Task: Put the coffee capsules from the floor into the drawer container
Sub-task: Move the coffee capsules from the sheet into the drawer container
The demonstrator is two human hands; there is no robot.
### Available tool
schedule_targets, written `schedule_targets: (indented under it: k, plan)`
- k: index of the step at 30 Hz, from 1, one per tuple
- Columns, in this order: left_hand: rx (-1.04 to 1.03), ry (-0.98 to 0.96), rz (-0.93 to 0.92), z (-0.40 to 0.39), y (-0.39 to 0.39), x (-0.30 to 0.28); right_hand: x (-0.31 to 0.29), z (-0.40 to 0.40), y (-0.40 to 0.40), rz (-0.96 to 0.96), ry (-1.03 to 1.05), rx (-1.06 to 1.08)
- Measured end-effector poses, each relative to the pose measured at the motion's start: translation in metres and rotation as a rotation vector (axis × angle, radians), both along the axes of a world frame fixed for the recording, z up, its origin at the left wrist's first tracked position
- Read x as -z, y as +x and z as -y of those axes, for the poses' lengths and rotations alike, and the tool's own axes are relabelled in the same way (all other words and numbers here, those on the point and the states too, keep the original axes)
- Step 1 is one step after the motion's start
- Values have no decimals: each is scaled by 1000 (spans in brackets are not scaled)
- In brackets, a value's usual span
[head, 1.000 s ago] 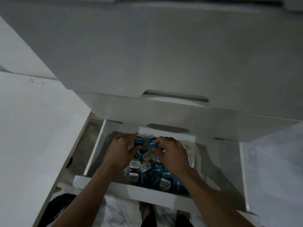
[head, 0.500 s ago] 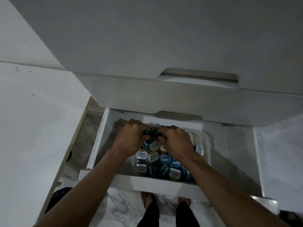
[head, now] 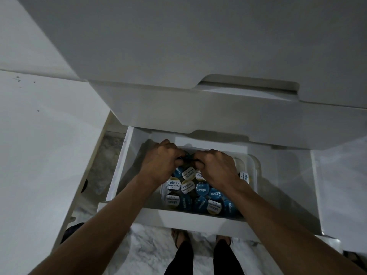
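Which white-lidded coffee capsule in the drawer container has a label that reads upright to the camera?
The white-lidded capsule at the pile's left edge, beside the left hand's wrist; its EXCELSO text reads upright, while its white-lidded neighbours sit rotated.

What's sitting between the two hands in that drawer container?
In the head view, a couple of dark blue capsules sit between the left hand and right hand, pinched at the fingertips over the container.

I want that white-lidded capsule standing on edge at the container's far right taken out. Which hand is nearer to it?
Right. The right hand sits just left of that white-lidded capsule; the left hand lies farther left, beyond the right hand.
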State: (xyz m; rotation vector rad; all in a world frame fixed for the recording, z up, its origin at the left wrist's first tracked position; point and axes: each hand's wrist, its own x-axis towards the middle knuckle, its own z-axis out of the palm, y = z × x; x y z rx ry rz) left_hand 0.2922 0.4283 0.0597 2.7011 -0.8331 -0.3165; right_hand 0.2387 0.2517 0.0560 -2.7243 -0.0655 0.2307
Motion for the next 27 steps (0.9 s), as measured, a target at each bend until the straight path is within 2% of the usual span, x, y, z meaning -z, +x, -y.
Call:
schedule_targets:
  k: [8,27]
  plan:
    - [7,-20,-37,-4,0,4,3,4,-2,-36,136,97]
    - [137,-29,148,-15,0,6,6,8,-3,-120,234,187]
